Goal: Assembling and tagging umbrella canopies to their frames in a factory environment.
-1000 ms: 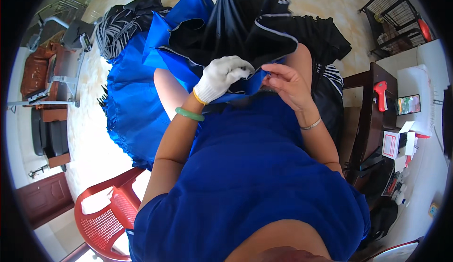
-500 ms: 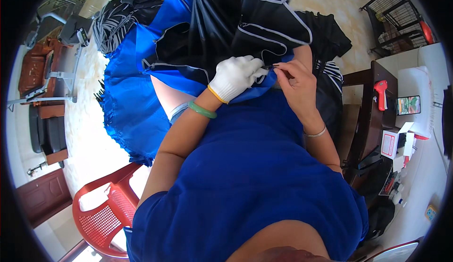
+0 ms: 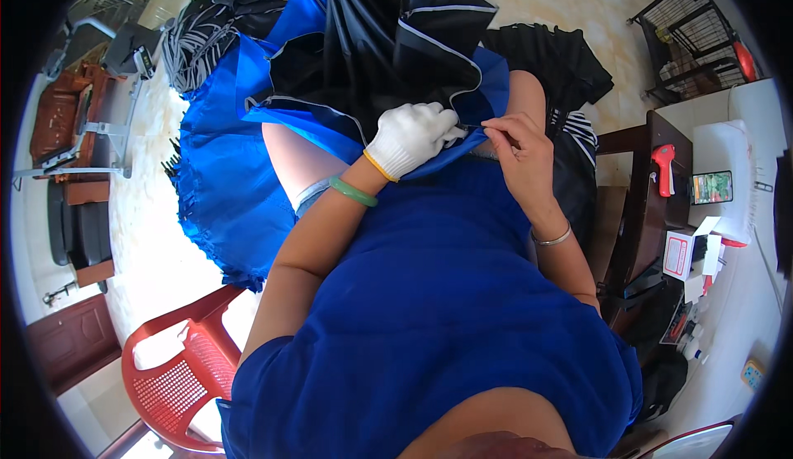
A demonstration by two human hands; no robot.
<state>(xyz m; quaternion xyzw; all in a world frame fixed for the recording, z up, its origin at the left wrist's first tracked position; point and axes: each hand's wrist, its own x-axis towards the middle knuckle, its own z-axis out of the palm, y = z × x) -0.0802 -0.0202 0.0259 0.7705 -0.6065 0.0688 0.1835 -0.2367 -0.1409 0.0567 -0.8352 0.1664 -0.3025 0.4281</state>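
Across my lap lies what looks like an umbrella canopy point(image 3: 372, 54), with black panels edged in grey piping and a blue layer around them. In a white knit glove, my left hand point(image 3: 413, 135) is closed on the near edge of the canopy. My right hand point(image 3: 520, 149), bare, pinches the blue edge just right of the glove between thumb and fingers. Something small and dark shows between the two hands, too small to make out. The left fingertips are partly hidden in the folds.
More blue fabric point(image 3: 223, 161) spreads on the floor at left, with black fabric point(image 3: 549, 62) at right. A red plastic chair point(image 3: 178, 376) stands at lower left. On the right-hand table are a red gun-shaped tool point(image 3: 664, 168), a phone point(image 3: 712, 187) and a white box point(image 3: 679, 252). A wire cage point(image 3: 690, 33) is beyond.
The black panels have shifted left and dropped lower at the right, baring more of the blue layer by my right knee. My right hand has moved slightly down along the blue edge.
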